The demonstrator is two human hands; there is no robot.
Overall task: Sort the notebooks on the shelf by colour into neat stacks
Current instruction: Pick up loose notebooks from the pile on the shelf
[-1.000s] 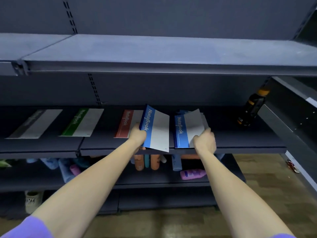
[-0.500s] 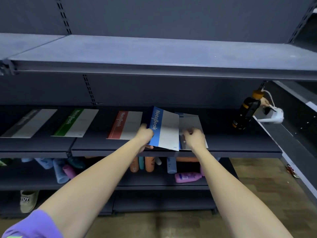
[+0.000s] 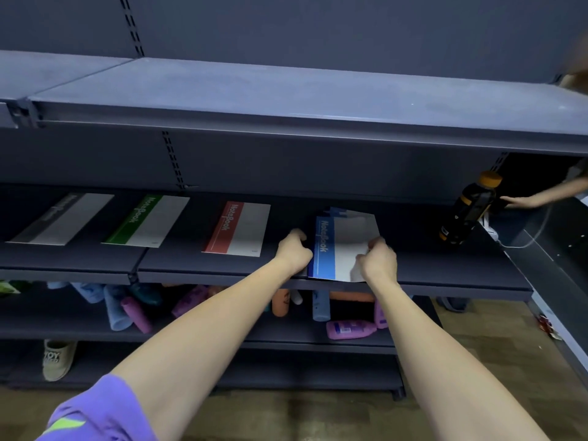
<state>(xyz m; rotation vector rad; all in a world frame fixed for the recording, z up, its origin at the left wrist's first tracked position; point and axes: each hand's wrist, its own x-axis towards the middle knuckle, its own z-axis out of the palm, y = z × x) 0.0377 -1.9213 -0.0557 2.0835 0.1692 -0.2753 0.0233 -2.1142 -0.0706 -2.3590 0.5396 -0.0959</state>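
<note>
Dark store shelf (image 3: 445, 275), and our blue notebook stack (image 3: 337, 249) sits at its front lip, right of the red one (image 3: 238, 229). We'd guess they're light, floppy and slick, so squeeze the side edges. Left hand (image 3: 292, 249) curls on the spine side, right hand (image 3: 378, 261) pinches the opposite edge, both arms stretched forward.

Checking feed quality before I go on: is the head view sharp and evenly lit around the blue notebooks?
Head view: blue notebooks legible and sharp; right hand slightly motion-blurred; shelf interior dim under the upper shelf's shadow; wide-angle bending at edges.
</note>
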